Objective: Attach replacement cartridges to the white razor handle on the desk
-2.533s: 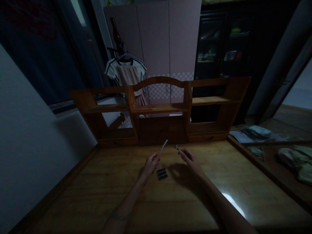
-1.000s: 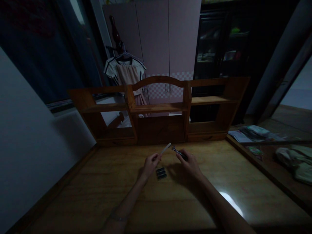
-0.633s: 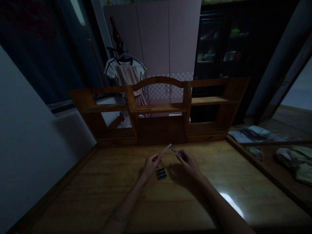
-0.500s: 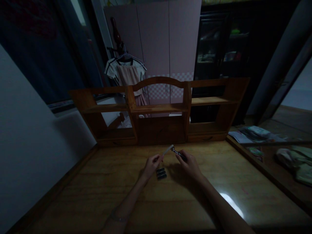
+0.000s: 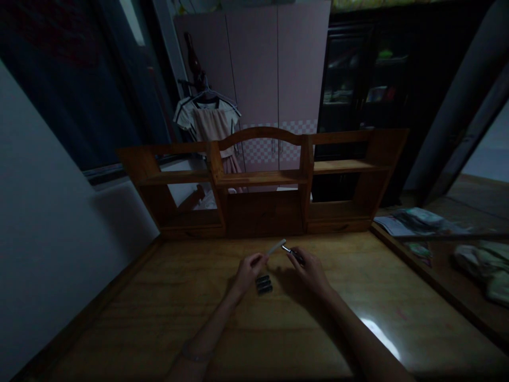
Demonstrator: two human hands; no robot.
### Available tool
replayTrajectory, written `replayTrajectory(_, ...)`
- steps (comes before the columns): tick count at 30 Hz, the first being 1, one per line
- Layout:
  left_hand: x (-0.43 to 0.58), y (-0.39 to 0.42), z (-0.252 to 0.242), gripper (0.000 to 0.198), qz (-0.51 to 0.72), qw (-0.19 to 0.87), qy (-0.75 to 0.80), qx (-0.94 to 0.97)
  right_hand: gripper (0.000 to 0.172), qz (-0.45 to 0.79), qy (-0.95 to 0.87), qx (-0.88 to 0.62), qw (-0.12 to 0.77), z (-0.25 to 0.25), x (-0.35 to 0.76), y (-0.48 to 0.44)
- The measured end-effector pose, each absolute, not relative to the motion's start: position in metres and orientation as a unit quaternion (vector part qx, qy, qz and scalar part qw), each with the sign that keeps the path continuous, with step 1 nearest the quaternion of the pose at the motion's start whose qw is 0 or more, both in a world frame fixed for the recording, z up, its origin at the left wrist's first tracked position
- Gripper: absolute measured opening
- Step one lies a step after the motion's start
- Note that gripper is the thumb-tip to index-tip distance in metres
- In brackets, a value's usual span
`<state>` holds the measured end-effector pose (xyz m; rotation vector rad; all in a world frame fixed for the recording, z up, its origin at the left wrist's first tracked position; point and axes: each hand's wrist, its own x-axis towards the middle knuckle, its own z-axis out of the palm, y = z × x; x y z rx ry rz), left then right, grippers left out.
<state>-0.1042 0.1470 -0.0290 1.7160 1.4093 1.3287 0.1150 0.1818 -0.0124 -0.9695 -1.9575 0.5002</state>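
In the head view, we see our left hand (image 5: pixel 248 269) pinch a pale stick (image 5: pixel 275 248) beyond the dark blocks (image 5: pixel 264 284). It slants away rightward; its far end meets or nearly meets the shiny tool (image 5: pixel 293 253) our right hand (image 5: pixel 312 269) grips.

The head camera looks forward and down from above the near edge of the table (image 5: pixel 159 297), facing the wooden shelf (image 5: pixel 262 179) along its far edge.
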Motion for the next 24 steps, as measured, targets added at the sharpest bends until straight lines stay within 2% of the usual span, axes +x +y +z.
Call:
replayTrajectory(18, -0.1091, 0.1502, -0.0308, 0.042, 0.510, 0.256, 0.576, 0.585, 0.027, 0.175, -0.776, -0.403, 0.453, -0.0131, 0.1185, 0.1857)
replayTrajectory(24, -0.1034, 0.1482, -0.0306, 0.039, 0.496, 0.278, 0.528, 0.630, 0.027, 0.197, -0.775, -0.396, 0.452, -0.0135, 0.1163, 0.1853)
